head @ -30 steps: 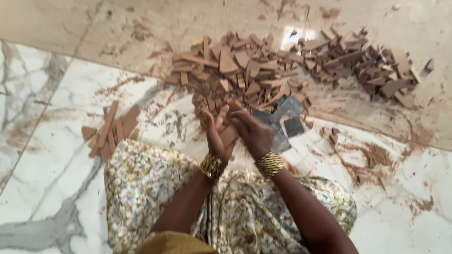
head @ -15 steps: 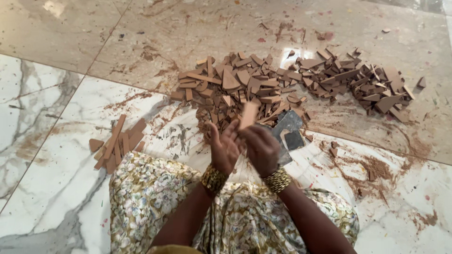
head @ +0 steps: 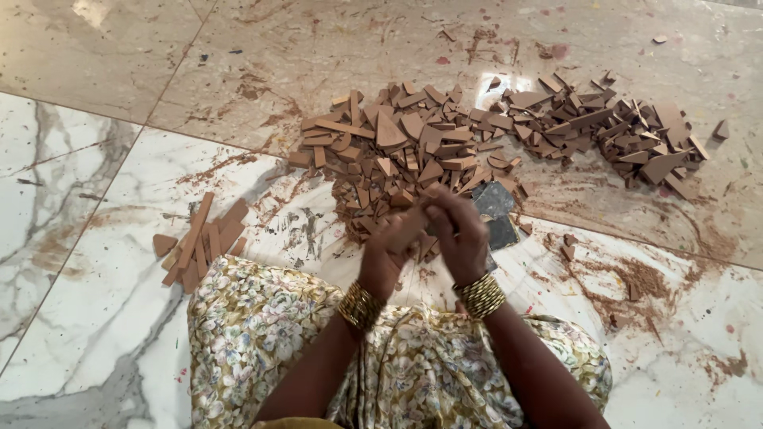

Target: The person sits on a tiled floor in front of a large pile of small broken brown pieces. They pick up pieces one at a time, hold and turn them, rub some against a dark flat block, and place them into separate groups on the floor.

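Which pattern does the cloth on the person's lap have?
The cloth has a pale floral print, seen in the head view.

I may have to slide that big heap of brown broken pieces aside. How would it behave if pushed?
The heap of brown pieces would probably scatter rather than move as one: the shards lie loose. They look stiff, flat and angular, so likely to slide, not roll. Brown dust on the marble floor suggests they crumble.

Home craft floor: polished marble tiles [head: 71,206], terracotta shard heap [head: 413,151].

Small stack of brown strips [head: 199,242] at left centre; dark grey slab [head: 494,213] at frame centre; brown dust smears [head: 636,278] at right.
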`<state>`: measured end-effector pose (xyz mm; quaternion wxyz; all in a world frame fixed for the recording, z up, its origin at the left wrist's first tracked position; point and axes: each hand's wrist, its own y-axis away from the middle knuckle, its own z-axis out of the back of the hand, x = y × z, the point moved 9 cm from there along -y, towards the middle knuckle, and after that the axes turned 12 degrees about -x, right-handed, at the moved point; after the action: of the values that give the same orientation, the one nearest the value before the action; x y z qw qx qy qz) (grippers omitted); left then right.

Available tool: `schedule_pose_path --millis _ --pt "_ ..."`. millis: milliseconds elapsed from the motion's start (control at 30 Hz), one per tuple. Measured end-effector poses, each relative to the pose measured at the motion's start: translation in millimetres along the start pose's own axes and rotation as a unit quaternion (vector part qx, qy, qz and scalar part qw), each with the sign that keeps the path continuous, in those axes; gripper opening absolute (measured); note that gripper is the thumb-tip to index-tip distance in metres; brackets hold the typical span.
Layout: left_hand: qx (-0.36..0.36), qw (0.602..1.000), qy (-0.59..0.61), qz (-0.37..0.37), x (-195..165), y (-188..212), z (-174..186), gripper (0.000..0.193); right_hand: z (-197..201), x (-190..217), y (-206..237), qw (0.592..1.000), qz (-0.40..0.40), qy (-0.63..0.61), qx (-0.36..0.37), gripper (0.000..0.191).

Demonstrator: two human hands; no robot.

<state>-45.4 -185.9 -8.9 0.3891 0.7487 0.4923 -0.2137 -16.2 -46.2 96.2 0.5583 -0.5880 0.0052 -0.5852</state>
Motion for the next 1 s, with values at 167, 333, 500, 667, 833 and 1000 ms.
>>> schedule_pose_path --millis 167,333,500,667,833,1000 --pt "0.025 0.999 -0.033 -0.001 5 13 -15 0.032 7 -7 -11 0.984 -0.088 -0.141 0.067 0.012" --pt "0.152 0.984 0.095 -0.014 -19 29 -43 0.068 9 24 -8 0.987 -0.063 -0.144 0.039 0.009" --pt "0.146 0.974 0.171 0.026 -23 37 -56 0.085 19 52 -11 0.999 0.050 -0.010 -0.012 0.021" --pt "0.151 0.977 0.150 0.009 -23 36 -61 0.093 19 29 1 0.998 -0.002 0.053 -0.042 0.042" --pt "0.166 0.966 0.197 -0.026 -32 25 -57 0.095 -10 27 27 0.987 0.137 0.085 0.017 0.030" --pt "0.119 0.983 0.136 0.020 -17 29 -47 0.097 -3 12 18 0.993 0.060 0.099 -0.005 0.025"
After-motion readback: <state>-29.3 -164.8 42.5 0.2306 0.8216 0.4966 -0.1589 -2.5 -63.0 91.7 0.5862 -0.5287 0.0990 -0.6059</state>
